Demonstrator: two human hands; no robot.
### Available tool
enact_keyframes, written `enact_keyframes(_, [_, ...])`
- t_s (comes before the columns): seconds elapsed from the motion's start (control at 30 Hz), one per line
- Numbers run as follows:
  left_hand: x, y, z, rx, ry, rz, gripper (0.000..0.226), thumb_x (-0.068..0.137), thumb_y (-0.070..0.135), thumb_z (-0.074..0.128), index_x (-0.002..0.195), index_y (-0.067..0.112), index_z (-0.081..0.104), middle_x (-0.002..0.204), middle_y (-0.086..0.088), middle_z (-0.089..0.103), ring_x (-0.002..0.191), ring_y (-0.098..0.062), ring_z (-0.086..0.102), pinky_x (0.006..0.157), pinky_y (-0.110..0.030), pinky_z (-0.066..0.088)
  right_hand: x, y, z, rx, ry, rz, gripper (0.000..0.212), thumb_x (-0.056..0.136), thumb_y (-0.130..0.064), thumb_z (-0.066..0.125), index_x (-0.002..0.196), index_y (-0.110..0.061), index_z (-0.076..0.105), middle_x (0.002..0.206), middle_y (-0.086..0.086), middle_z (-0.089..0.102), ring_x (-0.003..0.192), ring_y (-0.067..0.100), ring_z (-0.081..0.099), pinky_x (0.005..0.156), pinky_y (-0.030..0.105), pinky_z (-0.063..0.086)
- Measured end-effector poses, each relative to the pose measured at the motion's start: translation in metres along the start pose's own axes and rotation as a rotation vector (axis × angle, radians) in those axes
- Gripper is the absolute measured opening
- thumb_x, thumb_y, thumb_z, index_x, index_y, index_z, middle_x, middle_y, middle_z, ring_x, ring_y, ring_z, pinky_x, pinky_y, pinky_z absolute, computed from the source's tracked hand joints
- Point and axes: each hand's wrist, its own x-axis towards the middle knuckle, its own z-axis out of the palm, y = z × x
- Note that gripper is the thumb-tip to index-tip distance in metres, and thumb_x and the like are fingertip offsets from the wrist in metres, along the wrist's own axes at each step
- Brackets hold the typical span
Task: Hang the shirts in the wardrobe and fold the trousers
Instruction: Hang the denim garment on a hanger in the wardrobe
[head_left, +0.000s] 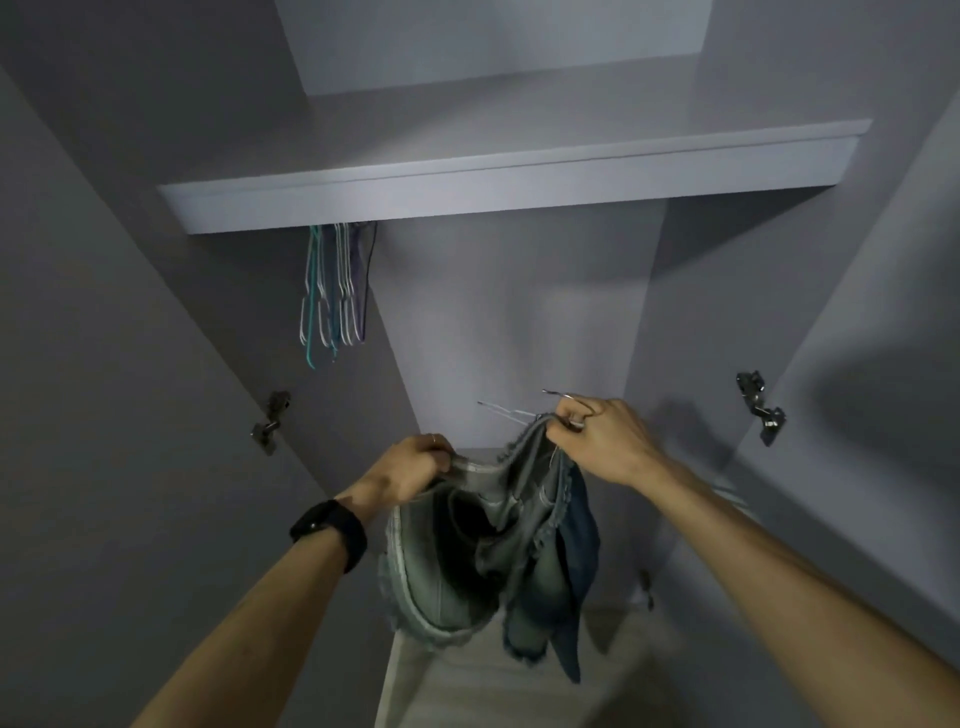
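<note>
In the head view an open wardrobe is seen from below, with a single shelf set across its upper part. Under the front edge of that shelf, near its left end, a bunch of thin hangers in white, teal and purple is hung close together; what carries them is hidden behind the shelf's edge. The room under the shelf to the right of the bunch is taken up by nothing but the back wall. Door hinges are fixed at the left side and at the right side. In front of the opening a pale, frayed denim garment is held up, well below the shelf and above the wardrobe's light floor. Its top edge is gripped by the curled fingers of the left hand, on whose wrist a black watch is worn. The other end of that edge is pinched by the right hand, together with two wire hangers. A darker blue denim piece hangs under the right hand; whether it belongs to the same garment cannot be told.
</note>
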Motion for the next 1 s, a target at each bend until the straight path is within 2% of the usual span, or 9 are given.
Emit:
enact_keyframes(0.07, [0.001,-0.001,-0.003,0.053,-0.059,0.026,0.009,0.096,0.029,0.064,0.088,0.026,0.064,0.091,0.008,0.066,0.094,-0.018,0.062,0.077,-0.027,0.043,0.001,0.012,-0.006,-0.012,-0.033,0.043,0.031,0.092,-0.045,0.056,0.068,-0.026,0.048,0.066,-0.010,0.058,0.073,0.021,0.058,0.063,0.031,0.044])
enact_keyframes(0.17, [0.003,0.006,-0.006,0.126,-0.019,0.096,0.029,0.094,0.055,0.063,0.086,0.028,0.070,0.087,0.014,0.068,0.086,-0.009,0.063,0.084,-0.030,0.049,0.001,0.024,-0.010,-0.051,-0.087,0.098,0.026,0.094,-0.046,0.058,0.075,-0.029,0.054,0.079,-0.005,0.067,0.080,0.021,0.060,0.064,0.029,0.037])
enact_keyframes(0.27, [0.007,0.021,-0.007,0.040,0.151,0.112,0.028,0.092,0.054,0.066,0.094,0.028,0.077,0.097,0.007,0.075,0.096,-0.014,0.069,0.089,-0.030,0.054,-0.009,0.027,-0.005,0.029,-0.055,0.126,0.019,0.097,-0.045,0.059,0.102,-0.027,0.061,0.087,-0.005,0.066,0.082,0.019,0.058,0.067,0.026,0.034])
enact_keyframes(0.33, [0.014,0.029,-0.006,0.074,0.195,0.097,0.024,0.092,0.052,0.068,0.099,0.031,0.079,0.101,0.004,0.076,0.098,-0.017,0.070,0.092,-0.034,0.056,-0.023,0.030,0.002,0.197,0.079,0.150,0.015,0.099,-0.035,0.058,0.108,-0.024,0.062,0.076,-0.009,0.061,0.080,0.022,0.061,0.067,0.023,0.034])
enact_keyframes(0.43, [0.026,0.034,0.005,0.252,0.194,0.016,0.034,0.091,0.056,0.063,0.108,0.031,0.077,0.106,-0.001,0.075,0.101,-0.026,0.069,0.091,-0.039,0.057,-0.056,0.043,0.008,0.374,0.218,0.222,0.008,0.097,-0.027,0.062,0.092,-0.026,0.068,0.068,-0.015,0.064,0.074,0.016,0.064,0.072,0.027,0.046])
enact_keyframes(0.67, [0.036,0.048,0.025,0.295,0.216,-0.068,0.045,0.090,0.063,0.059,0.108,0.025,0.076,0.100,-0.009,0.073,0.094,-0.034,0.067,0.086,-0.043,0.057,-0.113,0.059,0.046,0.415,0.151,0.253,0.018,0.087,-0.026,0.072,0.075,-0.038,0.073,0.073,-0.017,0.073,0.070,0.002,0.068,0.071,0.030,0.056])
enact_keyframes(0.83, [0.014,0.078,0.038,0.243,0.207,0.091,0.034,0.091,0.054,0.064,0.104,0.026,0.078,0.095,-0.005,0.076,0.092,-0.029,0.069,0.082,-0.040,0.059,-0.070,0.022,0.057,0.174,0.074,0.154,0.016,0.093,-0.025,0.057,0.096,-0.023,0.073,0.094,0.000,0.077,0.092,0.026,0.069,0.077,0.032,0.052])
enact_keyframes(0.93, [-0.013,0.088,0.043,0.185,0.258,0.172,0.027,0.092,0.052,0.062,0.107,0.035,0.077,0.093,0.000,0.076,0.092,-0.027,0.070,0.080,-0.040,0.059,-0.034,-0.007,0.069,0.251,0.021,0.193,0.018,0.091,-0.017,0.055,0.098,-0.015,0.072,0.100,0.011,0.074,0.096,0.036,0.067,0.075,0.033,0.050])
enact_keyframes(1.0, [-0.032,0.079,0.039,0.378,0.315,0.214,0.029,0.098,0.053,0.053,0.118,0.041,0.071,0.098,-0.002,0.074,0.094,-0.033,0.068,0.079,-0.040,0.057,-0.020,-0.019,0.075,0.428,0.065,0.245,0.018,0.088,-0.021,0.055,0.093,-0.015,0.072,0.091,0.009,0.074,0.088,0.033,0.068,0.076,0.037,0.056])
